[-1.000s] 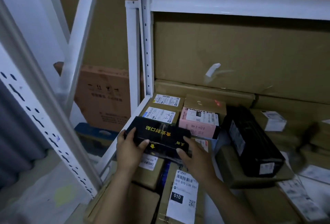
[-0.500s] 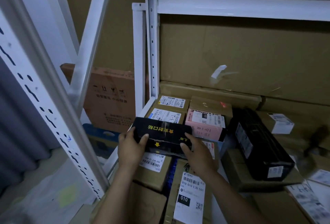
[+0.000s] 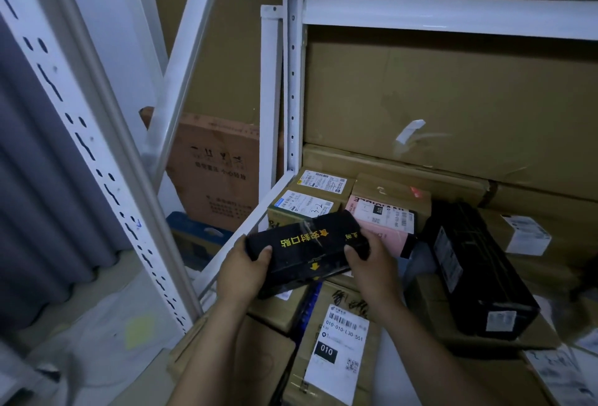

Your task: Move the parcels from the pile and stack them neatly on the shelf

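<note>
- We see the left hand (image 3: 241, 271) gripping the left end of a black box (image 3: 307, 250) with yellow characters. The thumb lies on top, and the other fingers go under the box, where they are hidden.
- The right hand (image 3: 372, 268) grips the right end in the same way, with the thumb on the top face.
- The black box is held tilted, its right end a little higher, over the front left part of the white shelf (image 3: 293, 82). Whether it touches the parcels under it, we cannot tell.
- Just behind the box there is a brown parcel with a white label (image 3: 304, 206), near the left post, and a second one of the same kind lies behind it.
- A pink parcel (image 3: 385, 227) lies beside them on the right, and the box partly covers its front.
- A long black parcel (image 3: 469, 263) lies further right on brown cartons, running from back to front.
- Below the hands lies a brown carton (image 3: 336, 341) with a white label that reads 010.
- A large cardboard sheet (image 3: 453, 98) stands at the back of the shelf.
- To the left, outside the frame, stands a brown printed box (image 3: 216, 172).
</note>
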